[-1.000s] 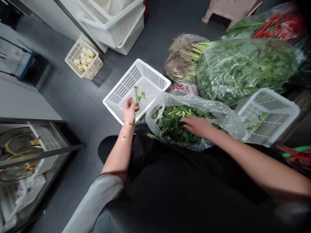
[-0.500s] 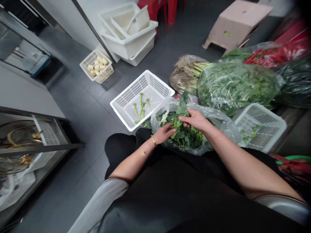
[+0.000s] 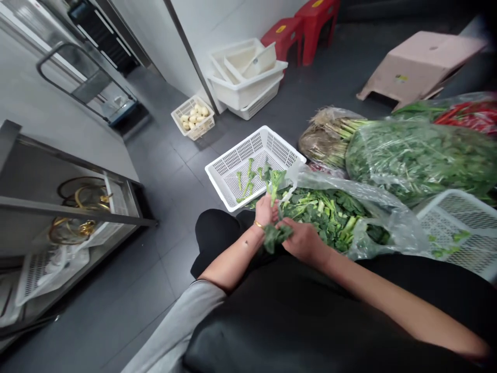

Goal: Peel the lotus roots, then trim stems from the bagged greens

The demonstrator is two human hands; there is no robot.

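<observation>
My left hand [image 3: 266,211] is closed round a leafy green stalk [image 3: 276,181], its top pointing up toward the white basket [image 3: 219,187]. Close against it, my right hand [image 3: 304,241] grips dark green leaves [image 3: 275,237] that hang below the left wrist. Both hands are in front of an open clear plastic bag [image 3: 399,223] full of cut leafy greens [image 3: 322,212]. Several short trimmed stalks [image 3: 248,182] lie in the white basket. Whether the leaves are still joined to the stalk is hidden by my fingers.
A second white basket [image 3: 481,217] with green bits stands at the right. Bagged greens [image 3: 419,155] and rooted bundles [image 3: 326,140] lie behind. Further off are a small basket of pale bulbs [image 3: 196,116], stacked white tubs [image 3: 244,93], and a pink stool [image 3: 419,65]. A metal rack [image 3: 77,212] is left.
My left hand has come up out of the bag with a stalk. The right hand has drawn back toward my body, now gripping leaves. The view has shifted left.
</observation>
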